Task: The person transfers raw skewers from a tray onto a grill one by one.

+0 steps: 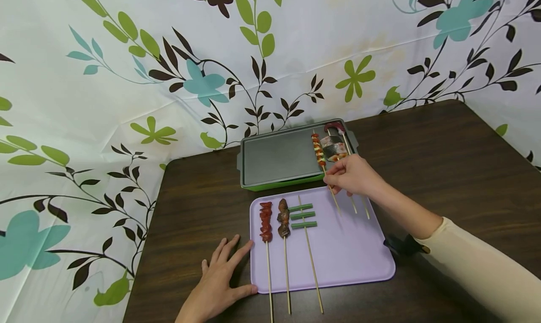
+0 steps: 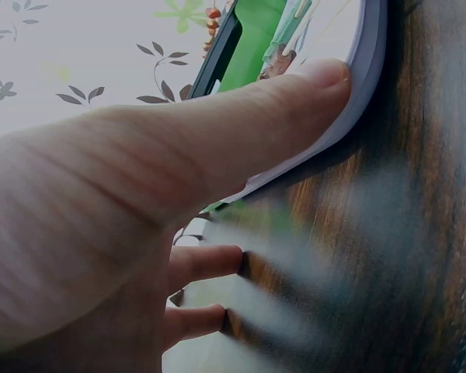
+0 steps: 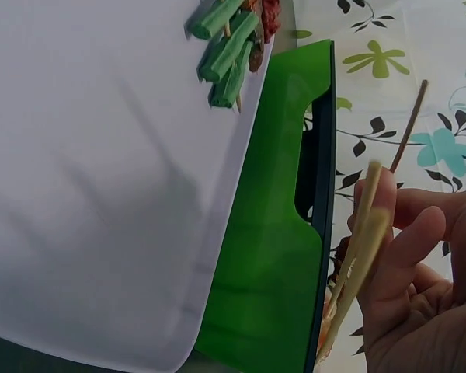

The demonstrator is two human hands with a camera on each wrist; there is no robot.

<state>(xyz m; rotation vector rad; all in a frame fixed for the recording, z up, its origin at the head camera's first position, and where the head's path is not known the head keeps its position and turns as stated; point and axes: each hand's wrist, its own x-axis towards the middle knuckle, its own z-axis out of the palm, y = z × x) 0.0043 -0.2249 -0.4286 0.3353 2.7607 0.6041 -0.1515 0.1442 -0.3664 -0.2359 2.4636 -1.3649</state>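
My right hand (image 1: 354, 175) pinches the stick of a skewer of red and pale yellow pieces (image 1: 319, 149), whose food end lies over the right part of the grill pan (image 1: 279, 156). Beside it on the pan are a skewer with dark-skinned fish pieces (image 1: 335, 147) and one with a curled dark red piece (image 1: 334, 126); their sticks stick out past the hand. My left hand (image 1: 216, 283) lies with spread fingers on the table, thumb and index finger at the left edge of the lilac tray (image 1: 351, 257). In the left wrist view, the thumb (image 2: 295, 101) overlaps the tray's rim.
On the tray's left half lie a red meat skewer (image 1: 266, 222), a brown meat skewer (image 1: 283, 218) and a skewer of green stalks (image 1: 303, 215). Their sticks overhang the near edge. The pan's green base (image 3: 268, 217) stands just behind the tray, before a patterned cloth (image 1: 296, 41).
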